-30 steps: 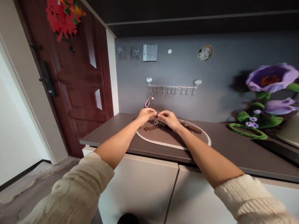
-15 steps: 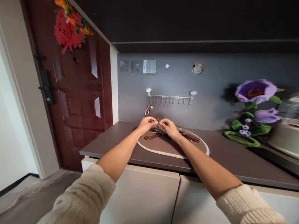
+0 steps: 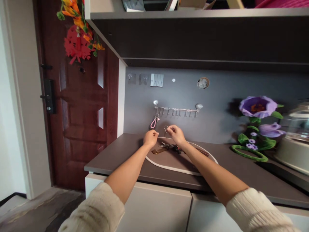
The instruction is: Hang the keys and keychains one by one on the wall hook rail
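Pinched in my right hand (image 3: 177,135) is a metal key ring (image 3: 165,128), held up above the mat with a small metal piece hanging below it. My left hand (image 3: 151,138) hovers to its left, fingers curled closed, apart from the ring, with nothing showing in it. Beneath both hands, several keys (image 3: 163,145) with dark fobs lie on the oval brown mat (image 3: 173,161) with a white rim. A brown strap (image 3: 159,150) rests at the mat's left; another brown piece is partly hidden behind my right forearm.
On the wall above, a hook rail (image 3: 177,109) carries a pink loop keychain (image 3: 153,123) at its left end. A purple fabric flower (image 3: 258,108) and a glass-topped appliance (image 3: 295,141) stand on the right. An overhead cabinet (image 3: 193,38) spans the top; a red door (image 3: 82,129) is at left.
My left hand has come off the key ring and moved slightly left and down. My right hand keeps the ring, lifted away from the keys on the mat. The view has tilted up.
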Demonstrator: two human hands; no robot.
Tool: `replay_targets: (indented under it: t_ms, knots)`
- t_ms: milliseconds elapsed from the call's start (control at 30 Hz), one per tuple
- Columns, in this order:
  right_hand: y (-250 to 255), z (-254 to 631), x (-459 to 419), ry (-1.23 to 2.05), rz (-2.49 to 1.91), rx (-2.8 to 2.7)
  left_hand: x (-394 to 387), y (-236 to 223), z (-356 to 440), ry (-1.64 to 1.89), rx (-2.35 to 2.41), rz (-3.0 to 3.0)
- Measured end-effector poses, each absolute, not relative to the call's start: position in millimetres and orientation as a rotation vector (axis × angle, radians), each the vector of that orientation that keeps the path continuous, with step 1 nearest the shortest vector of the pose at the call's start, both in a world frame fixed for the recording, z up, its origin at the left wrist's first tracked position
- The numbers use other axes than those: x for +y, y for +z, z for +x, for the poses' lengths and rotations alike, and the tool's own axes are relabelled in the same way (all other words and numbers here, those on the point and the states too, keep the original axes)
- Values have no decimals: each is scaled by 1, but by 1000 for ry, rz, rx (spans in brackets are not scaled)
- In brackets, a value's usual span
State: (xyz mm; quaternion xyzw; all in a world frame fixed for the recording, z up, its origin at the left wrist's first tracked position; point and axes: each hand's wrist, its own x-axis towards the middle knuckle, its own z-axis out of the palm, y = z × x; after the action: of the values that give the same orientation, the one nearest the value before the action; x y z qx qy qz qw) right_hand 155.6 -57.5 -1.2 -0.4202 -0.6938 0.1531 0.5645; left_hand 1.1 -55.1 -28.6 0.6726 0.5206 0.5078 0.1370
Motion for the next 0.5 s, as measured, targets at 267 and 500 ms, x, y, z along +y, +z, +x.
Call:
replay_targets:
  t_ms: [267, 500]
  knots:
    - [34, 134, -31, 441, -976, -1456, -67, -25, -1, 1218, 1946, 2164]
    - [51, 110, -3, 560, -993, -1288, -71, -23, -2, 1123, 2088, 2276]
